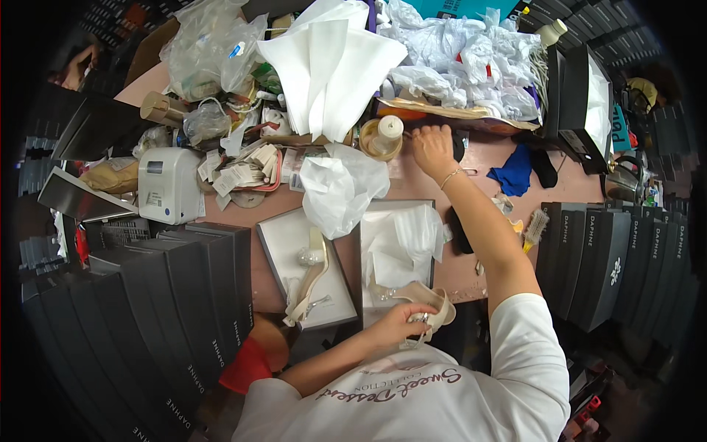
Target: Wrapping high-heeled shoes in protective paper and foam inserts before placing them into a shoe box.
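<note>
Close to my body, my left hand point(412, 321) is closed around a cream heeled shoe point(440, 306), which is tilted with its strap near my fingers. My right arm is stretched forward across the table. At its end my right hand point(434, 149) has bent fingers, beside a bottle with a white cap point(387, 132); whatever the fingertips hold is hidden. The matching cream shoe point(318, 283) lies on its side in a shallow white-lined box part point(333, 313). Beside it another open box point(361, 254) holds crumpled white tissue paper point(403, 239).
A crumpled translucent sheet point(342, 188) lies over the boxes' far edges. Dark shoe boxes stand in rows at left point(147, 295) and right point(596, 258). Behind are a white label printer point(168, 184), tags point(254, 166), white paper sheets point(328, 66), a blue cloth point(513, 171) and a brush point(536, 227).
</note>
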### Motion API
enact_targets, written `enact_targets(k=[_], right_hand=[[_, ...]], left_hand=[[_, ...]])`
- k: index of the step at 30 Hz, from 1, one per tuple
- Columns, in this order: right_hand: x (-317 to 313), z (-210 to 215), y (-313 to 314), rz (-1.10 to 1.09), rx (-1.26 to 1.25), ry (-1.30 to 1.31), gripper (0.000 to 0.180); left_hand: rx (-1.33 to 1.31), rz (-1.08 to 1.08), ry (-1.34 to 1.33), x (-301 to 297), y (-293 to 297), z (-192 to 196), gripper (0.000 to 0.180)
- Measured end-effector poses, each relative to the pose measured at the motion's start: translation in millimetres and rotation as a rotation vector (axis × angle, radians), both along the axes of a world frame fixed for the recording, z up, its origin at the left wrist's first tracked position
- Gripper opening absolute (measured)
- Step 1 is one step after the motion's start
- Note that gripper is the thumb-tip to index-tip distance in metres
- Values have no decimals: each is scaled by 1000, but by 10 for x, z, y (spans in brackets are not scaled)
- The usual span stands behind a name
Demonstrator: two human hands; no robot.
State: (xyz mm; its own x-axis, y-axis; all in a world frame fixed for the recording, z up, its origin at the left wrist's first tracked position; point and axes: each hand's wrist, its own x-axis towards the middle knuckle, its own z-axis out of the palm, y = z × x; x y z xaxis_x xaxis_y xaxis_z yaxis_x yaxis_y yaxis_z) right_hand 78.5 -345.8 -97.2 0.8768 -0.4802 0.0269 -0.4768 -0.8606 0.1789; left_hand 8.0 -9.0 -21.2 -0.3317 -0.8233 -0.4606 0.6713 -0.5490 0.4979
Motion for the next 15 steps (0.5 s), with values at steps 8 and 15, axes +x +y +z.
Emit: enact_targets(k=[8, 15], right_hand=[[-1970, 1077, 882, -603, 1390, -806, 29], [-3167, 1418, 2415, -983, 1535, -1455, 13]], left_hand=[[106, 144, 65, -125, -51, 36, 35], [114, 0, -11, -117, -139, 170, 36]])
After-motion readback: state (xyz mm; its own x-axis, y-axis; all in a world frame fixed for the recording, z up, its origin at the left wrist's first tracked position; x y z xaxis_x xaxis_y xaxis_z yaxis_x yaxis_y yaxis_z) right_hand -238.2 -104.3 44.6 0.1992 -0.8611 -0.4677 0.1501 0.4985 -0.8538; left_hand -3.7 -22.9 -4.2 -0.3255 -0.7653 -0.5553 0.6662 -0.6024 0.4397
